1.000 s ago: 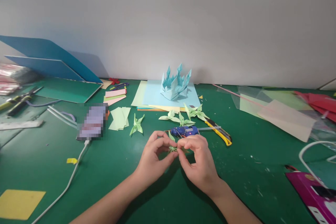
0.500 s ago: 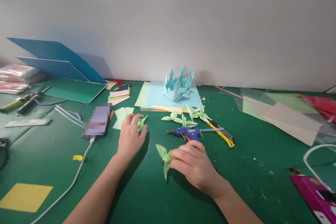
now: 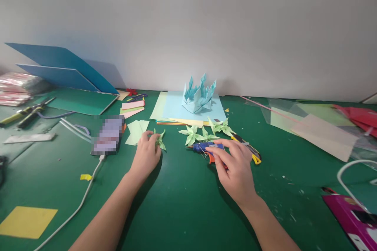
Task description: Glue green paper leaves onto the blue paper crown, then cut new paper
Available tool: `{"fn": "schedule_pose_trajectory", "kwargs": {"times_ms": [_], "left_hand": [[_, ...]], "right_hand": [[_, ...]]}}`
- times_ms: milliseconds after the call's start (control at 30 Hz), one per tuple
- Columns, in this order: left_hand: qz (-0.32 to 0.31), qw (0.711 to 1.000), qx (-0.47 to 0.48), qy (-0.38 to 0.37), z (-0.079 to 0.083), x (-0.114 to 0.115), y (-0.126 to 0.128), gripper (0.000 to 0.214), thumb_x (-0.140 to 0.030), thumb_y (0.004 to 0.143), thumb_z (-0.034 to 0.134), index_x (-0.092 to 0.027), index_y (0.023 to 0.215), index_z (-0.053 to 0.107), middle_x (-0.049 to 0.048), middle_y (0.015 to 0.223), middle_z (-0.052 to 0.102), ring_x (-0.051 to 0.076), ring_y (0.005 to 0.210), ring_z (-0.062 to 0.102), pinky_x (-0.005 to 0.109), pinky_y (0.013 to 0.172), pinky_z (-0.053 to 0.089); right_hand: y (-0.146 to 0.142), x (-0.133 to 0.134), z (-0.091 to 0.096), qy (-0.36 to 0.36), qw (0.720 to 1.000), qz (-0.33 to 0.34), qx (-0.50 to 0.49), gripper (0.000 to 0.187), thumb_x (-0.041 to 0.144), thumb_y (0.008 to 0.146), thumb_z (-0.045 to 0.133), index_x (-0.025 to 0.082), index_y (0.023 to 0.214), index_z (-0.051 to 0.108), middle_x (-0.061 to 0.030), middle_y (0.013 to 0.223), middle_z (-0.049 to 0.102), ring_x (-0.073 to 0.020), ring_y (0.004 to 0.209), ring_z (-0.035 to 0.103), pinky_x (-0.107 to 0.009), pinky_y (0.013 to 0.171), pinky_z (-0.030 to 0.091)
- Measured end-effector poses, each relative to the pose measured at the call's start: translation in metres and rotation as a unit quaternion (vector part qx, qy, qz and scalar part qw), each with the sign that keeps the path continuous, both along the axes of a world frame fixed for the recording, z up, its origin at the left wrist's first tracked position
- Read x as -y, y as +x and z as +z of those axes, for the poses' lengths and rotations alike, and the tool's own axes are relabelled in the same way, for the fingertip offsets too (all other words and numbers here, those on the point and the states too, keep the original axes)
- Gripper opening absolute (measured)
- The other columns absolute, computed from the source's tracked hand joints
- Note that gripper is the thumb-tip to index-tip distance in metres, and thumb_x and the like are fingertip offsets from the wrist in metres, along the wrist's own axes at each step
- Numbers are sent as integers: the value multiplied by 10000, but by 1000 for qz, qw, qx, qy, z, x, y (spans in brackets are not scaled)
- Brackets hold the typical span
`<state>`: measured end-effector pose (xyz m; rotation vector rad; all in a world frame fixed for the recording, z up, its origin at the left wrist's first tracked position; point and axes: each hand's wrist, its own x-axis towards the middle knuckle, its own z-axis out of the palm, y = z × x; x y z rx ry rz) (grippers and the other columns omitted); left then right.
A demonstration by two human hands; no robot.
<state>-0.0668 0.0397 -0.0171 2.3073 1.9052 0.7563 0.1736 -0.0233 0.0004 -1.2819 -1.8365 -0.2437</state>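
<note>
Head camera: where's the leftmost pale-green folded-paper flower (image 3: 160,140)?

Toward the table's (image 3: 182,208) far edge; the left hand (image 3: 146,154) is covering it, grip unclear. The right hand (image 3: 234,166), loosely open, is hovering over the blue plastic glue gun (image 3: 200,148): dipping might mean burns.

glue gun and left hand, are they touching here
Apart: the head view shows a strip of green tabletop between the left hand and the blue glue gun, nozzle included.

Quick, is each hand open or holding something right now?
Left hand: at a green paper flower; whether it grips can't be told.
Right hand: loosely open over the glue gun, holding nothing visible.
</note>
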Motion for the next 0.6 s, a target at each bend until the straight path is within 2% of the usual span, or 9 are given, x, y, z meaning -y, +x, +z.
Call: {"fn": "schedule_pose_trajectory", "kwargs": {"times_ms": [200, 333, 400, 467, 533, 600], "left_hand": [[-32, 997, 44, -52, 10, 1, 0, 380, -53, 733, 427, -190, 1055, 576, 88, 921, 598, 233, 838, 580, 415, 809, 476], [-48, 988, 131, -63, 12, 5, 8, 347, -67, 722, 449, -207, 1013, 577, 43, 845, 575, 178, 703, 553, 350, 722, 483], [-86, 975, 195, -69, 14, 10, 16, 318, -101, 748, 462, -202, 1035, 556, 34, 848, 565, 153, 673, 535, 324, 703, 481], [-141, 961, 232, -57, 16, 18, 26, 310, -116, 763, 471, -208, 1051, 541, 33, 866, 568, 150, 716, 540, 314, 728, 475], [-199, 953, 223, -45, 18, 26, 34, 308, -110, 773, 479, -218, 1056, 533, 42, 902, 572, 161, 799, 544, 319, 764, 464], [-248, 942, 221, -49, 20, 33, 40, 304, -95, 780, 470, -221, 1051, 526, 38, 902, 561, 150, 793, 538, 304, 743, 467]], "right_hand": [[0, -2, 0, -11, 999, 34, -9, 257, 61, 840, 468, 230, 882, 657, -37, 898, 653, -205, 873, 563, -375, 785, 369], [-3, 0, -1, -24, 998, 60, -13, 235, 97, 868, 464, 236, 941, 638, -28, 882, 664, -193, 866, 577, -360, 794, 374], [-6, 2, -1, -44, 996, 72, -16, 207, 155, 888, 477, 233, 1034, 602, -35, 921, 668, -200, 905, 581, -363, 828, 371], [-9, 4, -2, -70, 994, 87, -14, 256, 224, 901, 489, 230, 1153, 534, -50, 994, 664, -212, 956, 578, -372, 862, 366], [-11, 5, -2, -98, 990, 103, -7, 356, 301, 900, 505, 235, 1246, 457, -65, 1065, 652, -225, 991, 573, -382, 877, 365], [-14, 6, -3, -116, 987, 111, 3, 437, 373, 883, 525, 239, 1285, 418, -77, 1107, 641, -241, 1014, 568, -395, 884, 368]]}}
